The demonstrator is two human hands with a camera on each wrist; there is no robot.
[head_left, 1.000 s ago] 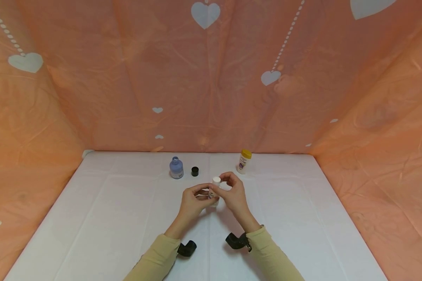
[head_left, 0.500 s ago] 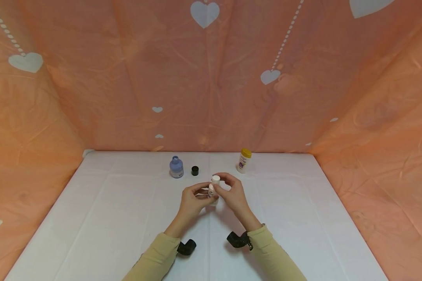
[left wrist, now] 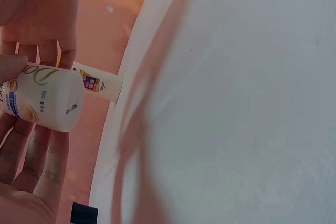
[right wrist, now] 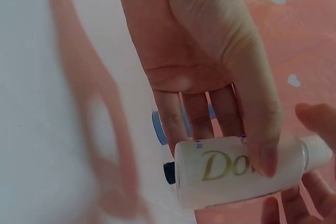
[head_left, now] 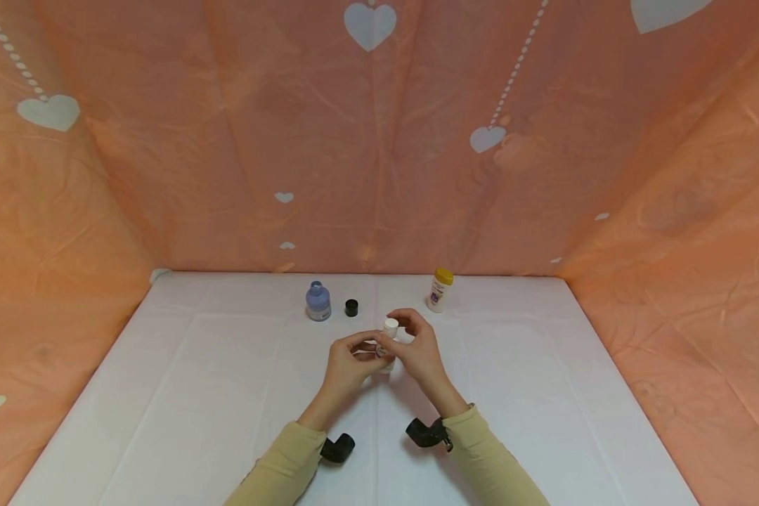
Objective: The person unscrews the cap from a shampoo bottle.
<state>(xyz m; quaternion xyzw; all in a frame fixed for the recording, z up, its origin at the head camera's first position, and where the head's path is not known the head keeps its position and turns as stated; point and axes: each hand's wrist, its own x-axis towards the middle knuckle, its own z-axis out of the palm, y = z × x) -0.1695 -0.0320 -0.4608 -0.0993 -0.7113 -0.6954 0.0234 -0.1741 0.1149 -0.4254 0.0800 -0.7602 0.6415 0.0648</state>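
A small white bottle (head_left: 381, 350) with a white cap (head_left: 390, 324) is held upright between both hands over the middle of the table. My left hand (head_left: 344, 362) grips its body, the thumb lying across the front. Its gold lettering faces out, plain on the bottle (right wrist: 212, 174) in the right wrist view. My right hand (head_left: 422, 357) has thumb and fingers curled round the upper part near the cap; just where each fingertip touches is partly hidden. In the left wrist view, the base of the bottle (left wrist: 68, 100) shows between the two hands' fingers.
Farther back on the white table (head_left: 202, 393) stand a blue bottle (head_left: 318, 306), a small black cap (head_left: 351, 308) and a white bottle with a yellow lid (head_left: 439, 292). An orange curtain with pale hearts (head_left: 370, 27) hangs behind and at both sides.
My right thumb and fingers shift slightly back and forth around the upper bottle, the thumb now farther left than half a second ago. My left hand keeps its grip nearly still.
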